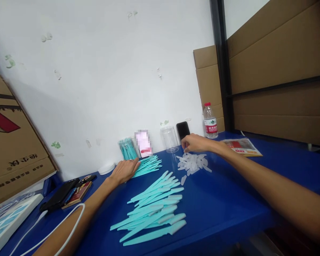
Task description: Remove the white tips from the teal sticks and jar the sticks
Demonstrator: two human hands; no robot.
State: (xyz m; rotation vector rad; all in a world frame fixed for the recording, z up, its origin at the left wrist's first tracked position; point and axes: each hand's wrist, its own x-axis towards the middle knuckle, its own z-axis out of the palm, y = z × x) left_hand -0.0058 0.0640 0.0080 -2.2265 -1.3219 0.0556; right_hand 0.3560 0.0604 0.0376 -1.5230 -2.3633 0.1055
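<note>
My left hand [124, 170] lies palm down over the left end of a pile of turquoise eyebrow razors [150, 165], fingers stretched across the handles; its fingertips are partly hidden. At the far edge of a heap of clear plastic blade caps [193, 163], my right hand [190, 143] points downward with fingers pinched together, apparently on a cap. One loose cap [184, 180] lies apart from the heap. Nearer to me, more turquoise razors [154, 209] lie spread in a row, their blade ends pointing right and covered with caps.
Along the wall stand a jar of turquoise razors [128, 151], a phone with a lit screen [144, 144], a clear jar [169, 139], a dark phone [183, 131] and a water bottle [210, 122]. A white lid [106, 169], black pouch [60, 193] and white cable [76, 227] are left.
</note>
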